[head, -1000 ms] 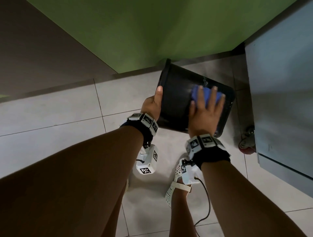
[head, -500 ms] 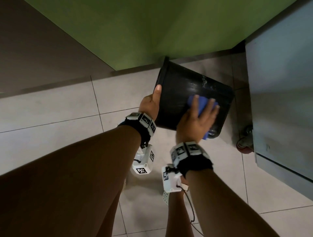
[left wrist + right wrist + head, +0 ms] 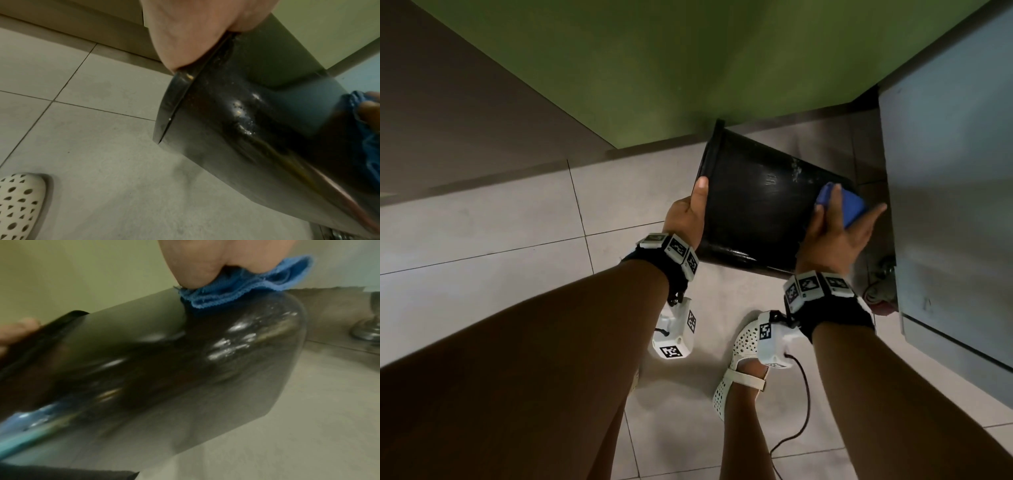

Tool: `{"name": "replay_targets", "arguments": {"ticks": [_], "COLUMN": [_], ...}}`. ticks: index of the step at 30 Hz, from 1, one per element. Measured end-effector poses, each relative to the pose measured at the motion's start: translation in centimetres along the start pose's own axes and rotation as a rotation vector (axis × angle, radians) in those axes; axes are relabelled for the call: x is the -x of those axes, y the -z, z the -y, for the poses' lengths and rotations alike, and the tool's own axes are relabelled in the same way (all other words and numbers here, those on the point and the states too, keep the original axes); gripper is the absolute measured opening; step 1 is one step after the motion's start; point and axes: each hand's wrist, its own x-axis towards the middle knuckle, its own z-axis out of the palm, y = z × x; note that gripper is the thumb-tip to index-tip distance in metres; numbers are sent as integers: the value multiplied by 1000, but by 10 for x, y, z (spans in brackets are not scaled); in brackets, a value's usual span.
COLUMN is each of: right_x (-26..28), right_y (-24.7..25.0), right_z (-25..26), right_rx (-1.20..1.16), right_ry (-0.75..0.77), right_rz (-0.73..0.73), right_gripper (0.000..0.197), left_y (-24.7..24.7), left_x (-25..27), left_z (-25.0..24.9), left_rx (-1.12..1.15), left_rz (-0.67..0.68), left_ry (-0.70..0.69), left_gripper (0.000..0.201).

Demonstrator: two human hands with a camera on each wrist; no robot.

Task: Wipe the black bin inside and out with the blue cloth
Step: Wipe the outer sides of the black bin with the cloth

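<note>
Since a moment ago the right hand (image 3: 835, 236) has slid the blue cloth (image 3: 851, 207) from mid-wall to the base end of the black bin (image 3: 756, 209), fingers pressing it flat. Left hand (image 3: 686, 219) clamps the rim, holding the bin tilted above the floor (image 3: 482, 257). Outside wiping looks underway; whether the inside is done cannot be told.

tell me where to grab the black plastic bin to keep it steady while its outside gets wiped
Grip the black plastic bin at its rolled rim, coming from its open end, thumb outside as the left hand does. It is tipped on its side, and the raised rim probably stops a hand slipping along the glossy wall. That leaves the base end free for the right hand pressing the blue cloth.
</note>
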Motion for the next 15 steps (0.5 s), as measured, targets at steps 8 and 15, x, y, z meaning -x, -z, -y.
{"name": "replay_targets", "arguments": {"ticks": [8, 15], "right_x": [48, 72], "right_y": [-29, -52], "right_z": [41, 86], "right_rx": [38, 137], "right_ry": [216, 495], "right_rz": [-147, 81], "right_gripper": [41, 62], "left_y": [1, 0], "left_x": [-5, -9], "left_z": [2, 7], "left_rx": [-10, 133], "left_rz": [3, 10], "left_ry": [9, -1], "left_gripper": [55, 54]}}
